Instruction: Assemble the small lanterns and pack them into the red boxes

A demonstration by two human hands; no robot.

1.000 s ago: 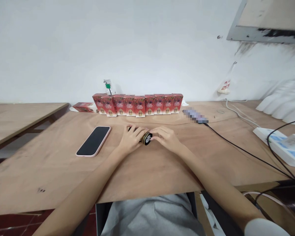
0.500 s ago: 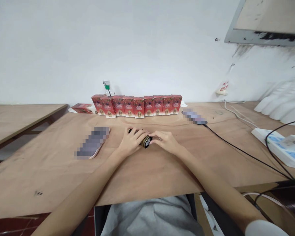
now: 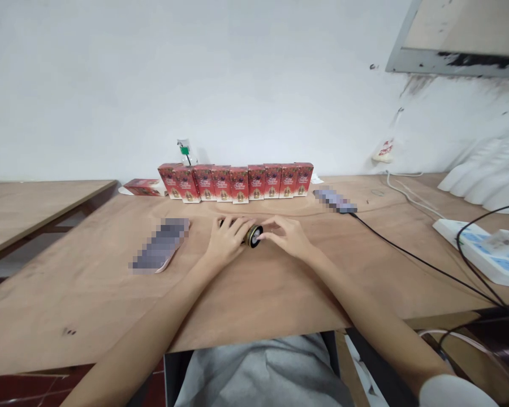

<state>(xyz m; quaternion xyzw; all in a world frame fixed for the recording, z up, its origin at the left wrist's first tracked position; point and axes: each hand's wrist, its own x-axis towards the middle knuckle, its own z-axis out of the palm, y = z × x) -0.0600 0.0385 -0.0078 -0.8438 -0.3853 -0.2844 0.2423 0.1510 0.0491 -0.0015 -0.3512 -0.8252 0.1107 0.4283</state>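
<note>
A small black-and-gold lantern-like ornament [image 3: 253, 236] lies on its side on the wooden table, its round base facing right. My left hand [image 3: 228, 237] is wrapped over its body from above and hides most of it. My right hand [image 3: 287, 234] is at the base end, with the thumb tip at the pale centre of the base. The right index finger arches above the thumb, apart from it, and nothing is gripped between them.
A row of several red boxes [image 3: 240, 185] stands along the back, with another red box [image 3: 144, 187] lying at left. Phones lie at left [image 3: 161, 246] and right [image 3: 335, 200]. A power strip [image 3: 483, 251] with cables sits at the right edge.
The ornament has shifted slightly away from me, its base now facing me a little more. My right index finger has lifted off the rim, and the thumb has moved onto the base.
</note>
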